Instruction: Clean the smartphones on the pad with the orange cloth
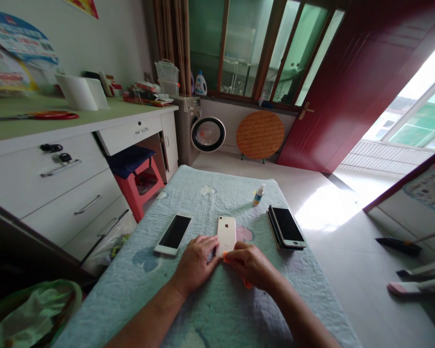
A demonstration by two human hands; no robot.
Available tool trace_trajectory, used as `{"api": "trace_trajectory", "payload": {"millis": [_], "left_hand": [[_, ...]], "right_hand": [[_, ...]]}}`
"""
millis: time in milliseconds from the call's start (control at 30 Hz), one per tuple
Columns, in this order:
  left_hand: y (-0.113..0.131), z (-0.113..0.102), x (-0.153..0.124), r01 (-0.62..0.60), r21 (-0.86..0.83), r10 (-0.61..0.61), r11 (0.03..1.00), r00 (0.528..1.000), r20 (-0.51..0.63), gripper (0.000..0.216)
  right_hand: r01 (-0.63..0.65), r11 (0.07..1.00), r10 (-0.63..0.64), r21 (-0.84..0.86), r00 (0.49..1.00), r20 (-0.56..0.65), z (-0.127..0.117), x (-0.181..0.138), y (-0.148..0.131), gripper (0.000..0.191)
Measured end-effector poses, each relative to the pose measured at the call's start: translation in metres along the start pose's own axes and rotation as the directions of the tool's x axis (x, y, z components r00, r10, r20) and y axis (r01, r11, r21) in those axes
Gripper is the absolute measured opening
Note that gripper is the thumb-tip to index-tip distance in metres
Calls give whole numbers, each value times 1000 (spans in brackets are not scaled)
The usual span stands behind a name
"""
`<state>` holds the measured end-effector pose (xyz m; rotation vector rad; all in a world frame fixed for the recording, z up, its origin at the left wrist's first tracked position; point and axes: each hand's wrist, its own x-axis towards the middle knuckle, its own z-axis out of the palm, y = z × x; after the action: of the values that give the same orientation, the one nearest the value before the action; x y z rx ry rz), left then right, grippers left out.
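A pale gold smartphone (227, 229) lies back up on the cloth-covered table, directly in front of me. My left hand (198, 261) holds it by its lower left edge, fingers curled and thumb near the bottom. My right hand (251, 263) is closed around a small orange item (247, 284), which shows at the fingertips and below the palm. It meets the phone's lower right end; my fingers hide most of its shape. Left of my hands lies a white smartphone (174, 233), dark screen up. To the right, several phones are stacked, with a white-framed phone (288, 225) on top.
A small spray bottle (259, 195) stands near the table's far right. The light blue quilted cloth (199, 191) covers the tabletop. A red stool (141, 179) and white drawers (68, 193) are at the left. A washing machine (188, 125) stands behind with its round door open.
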<state>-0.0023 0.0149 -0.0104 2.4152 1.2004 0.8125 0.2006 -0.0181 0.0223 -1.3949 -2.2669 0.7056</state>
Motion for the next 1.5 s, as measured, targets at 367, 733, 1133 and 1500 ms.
{"api": "trace_trajectory", "payload": {"millis": [367, 733, 1133, 1500], "left_hand": [[-2, 0, -1, -15, -1, 15, 1000, 1000, 1, 29], [0, 0, 0, 58, 84, -51, 995, 995, -83, 24], [-1, -1, 1, 81, 122, -73, 989, 995, -69, 23], [-2, 0, 6, 124, 75, -121, 989, 991, -50, 21]], "right_hand": [[-324, 929, 262, -180, 917, -299, 5, 14, 13, 30], [-470, 819, 267, -330, 820, -505, 4, 13, 15, 25], [-336, 850, 190, -405, 914, -360, 19, 11, -10, 17], [-344, 871, 205, -351, 904, -376, 12, 1, -1, 16]]}}
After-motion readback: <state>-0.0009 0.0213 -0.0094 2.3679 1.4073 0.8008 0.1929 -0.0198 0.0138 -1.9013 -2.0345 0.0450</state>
